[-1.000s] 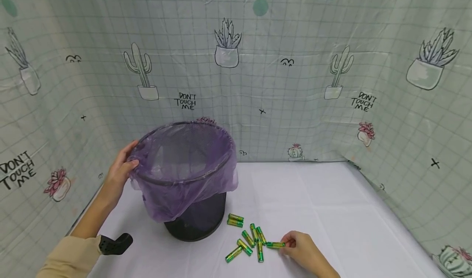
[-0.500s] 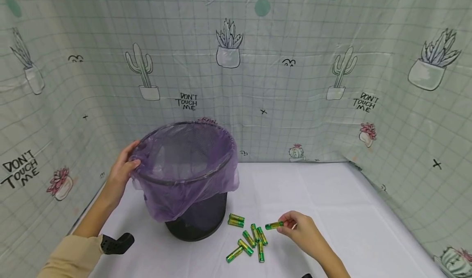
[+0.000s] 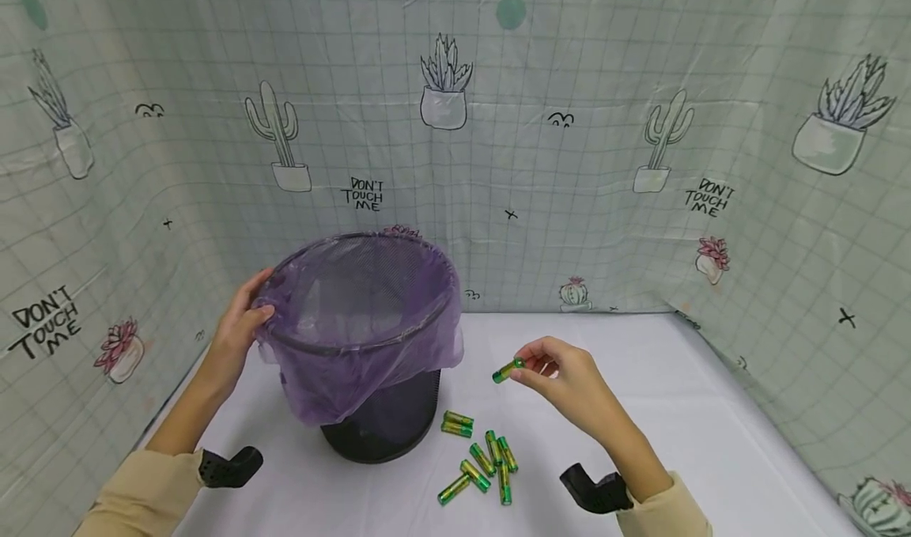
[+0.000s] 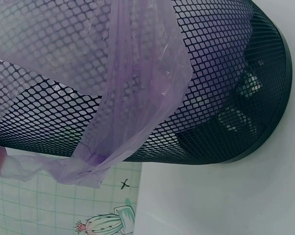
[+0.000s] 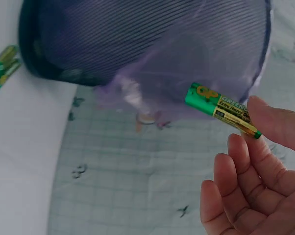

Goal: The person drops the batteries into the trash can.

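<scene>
A black mesh waste bin [image 3: 384, 422] lined with a purple plastic bag [image 3: 334, 379] stands tilted on the white table, left of centre. My left hand [image 3: 238, 331] grips its rim on the left side, thumb over the bag's folded edge; the other fingers are partly hidden behind the rim. Between thumb and fingertips my right hand [image 3: 565, 383] pinches a green and gold battery [image 5: 223, 110] by one end, in the air to the right of the bin. On the table below lie several more such batteries [image 3: 482, 459], close to the bin's foot.
A grey-green curtain [image 3: 512, 165] printed with cacti closes off the back and both sides. The white tablecloth [image 3: 640, 395] spreads to the right of the batteries. Black wrist mounts [image 3: 231, 467] jut from both sleeves. Pale shapes [image 4: 250, 83] show through the bin's mesh near its bottom.
My right hand has lifted the battery off the table and carried it up and slightly left, towards the bin. The left hand keeps its grip on the rim.
</scene>
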A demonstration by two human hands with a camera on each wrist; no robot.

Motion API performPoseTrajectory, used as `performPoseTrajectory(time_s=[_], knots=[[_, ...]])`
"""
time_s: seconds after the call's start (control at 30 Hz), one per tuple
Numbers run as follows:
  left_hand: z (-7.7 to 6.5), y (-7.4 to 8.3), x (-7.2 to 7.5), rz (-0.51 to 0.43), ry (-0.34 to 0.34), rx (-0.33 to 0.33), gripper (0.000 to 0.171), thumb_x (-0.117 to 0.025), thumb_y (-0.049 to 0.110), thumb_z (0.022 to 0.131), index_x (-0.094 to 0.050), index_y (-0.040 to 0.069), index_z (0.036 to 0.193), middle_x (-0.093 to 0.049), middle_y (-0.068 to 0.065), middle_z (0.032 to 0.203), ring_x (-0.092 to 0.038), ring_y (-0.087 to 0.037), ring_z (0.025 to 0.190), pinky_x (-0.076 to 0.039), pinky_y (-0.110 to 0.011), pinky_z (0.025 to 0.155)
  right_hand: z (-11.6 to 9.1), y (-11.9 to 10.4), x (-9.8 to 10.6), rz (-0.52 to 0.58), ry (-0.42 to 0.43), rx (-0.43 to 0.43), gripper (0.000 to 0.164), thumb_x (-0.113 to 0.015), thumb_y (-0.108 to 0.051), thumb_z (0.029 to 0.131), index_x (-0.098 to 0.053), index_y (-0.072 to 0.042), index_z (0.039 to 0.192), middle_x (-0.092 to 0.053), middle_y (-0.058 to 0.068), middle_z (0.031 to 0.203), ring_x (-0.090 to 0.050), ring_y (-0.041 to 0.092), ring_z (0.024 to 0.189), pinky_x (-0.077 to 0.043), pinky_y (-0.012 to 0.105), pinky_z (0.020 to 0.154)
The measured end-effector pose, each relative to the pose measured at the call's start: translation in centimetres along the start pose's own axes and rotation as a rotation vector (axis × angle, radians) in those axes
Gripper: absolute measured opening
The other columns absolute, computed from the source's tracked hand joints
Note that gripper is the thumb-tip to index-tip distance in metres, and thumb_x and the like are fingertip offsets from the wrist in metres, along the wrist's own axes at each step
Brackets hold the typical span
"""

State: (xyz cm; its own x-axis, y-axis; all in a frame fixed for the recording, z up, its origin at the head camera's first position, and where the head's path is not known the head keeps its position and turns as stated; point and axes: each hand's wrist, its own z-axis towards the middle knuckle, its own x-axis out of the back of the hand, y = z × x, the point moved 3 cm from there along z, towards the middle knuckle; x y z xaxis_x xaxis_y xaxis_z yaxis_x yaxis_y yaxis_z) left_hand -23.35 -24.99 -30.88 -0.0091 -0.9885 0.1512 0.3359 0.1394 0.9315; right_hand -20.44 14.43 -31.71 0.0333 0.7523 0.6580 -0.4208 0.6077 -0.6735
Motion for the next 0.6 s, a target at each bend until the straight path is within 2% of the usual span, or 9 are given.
performPoseTrajectory(time_s=[0.03,0.23,0.43,0.6], knots=[[0.1,0.0,-0.1,0.0,-0.001,-0.001,0.056,-0.037,0.019,0.095,-0.02,0.013,0.148,-0.011,-0.013,0.155,-0.018,-0.016,0.136,-0.012,-0.048,0.107,0.4,-0.6,0.2,0.003,0.006,0.021,0.017,-0.071,-0.02,0.081,-0.065,-0.008,0.092,-0.062,-0.003,0.079,-0.054,0.008,0.075,-0.046,0.022,0.069],[0.0,0.1,-0.1,0.007,0.003,0.001,0.056,-0.036,0.02,0.094,-0.021,0.014,0.148,-0.012,-0.013,0.154,-0.021,-0.014,0.134,-0.014,-0.048,0.105,2.3,-4.6,0.6,0.047,0.01,0.098,0.018,-0.07,-0.019,0.082,-0.065,-0.01,0.098,-0.064,-0.002,0.084,-0.056,0.011,0.078,-0.047,0.025,0.071],[-0.1,0.2,-0.1,0.012,0.006,0.013,0.056,-0.037,0.02,0.095,-0.021,0.014,0.148,-0.013,-0.013,0.154,-0.022,-0.013,0.133,-0.018,-0.043,0.103,3.9,-8.5,-0.1,0.089,0.019,0.201,0.019,-0.068,-0.017,0.084,-0.064,-0.01,0.101,-0.064,-0.002,0.086,-0.057,0.01,0.079,-0.048,0.027,0.073],[0.2,0.3,-0.4,0.024,0.014,0.017,0.057,-0.037,0.021,0.095,-0.02,0.013,0.148,-0.013,-0.014,0.154,-0.023,-0.014,0.133,-0.021,-0.039,0.101,4.9,-10.5,-0.8,0.101,0.054,0.306,0.017,-0.067,-0.013,0.084,-0.065,-0.006,0.1,-0.064,0.0,0.086,-0.057,0.01,0.08,-0.049,0.032,0.076]])
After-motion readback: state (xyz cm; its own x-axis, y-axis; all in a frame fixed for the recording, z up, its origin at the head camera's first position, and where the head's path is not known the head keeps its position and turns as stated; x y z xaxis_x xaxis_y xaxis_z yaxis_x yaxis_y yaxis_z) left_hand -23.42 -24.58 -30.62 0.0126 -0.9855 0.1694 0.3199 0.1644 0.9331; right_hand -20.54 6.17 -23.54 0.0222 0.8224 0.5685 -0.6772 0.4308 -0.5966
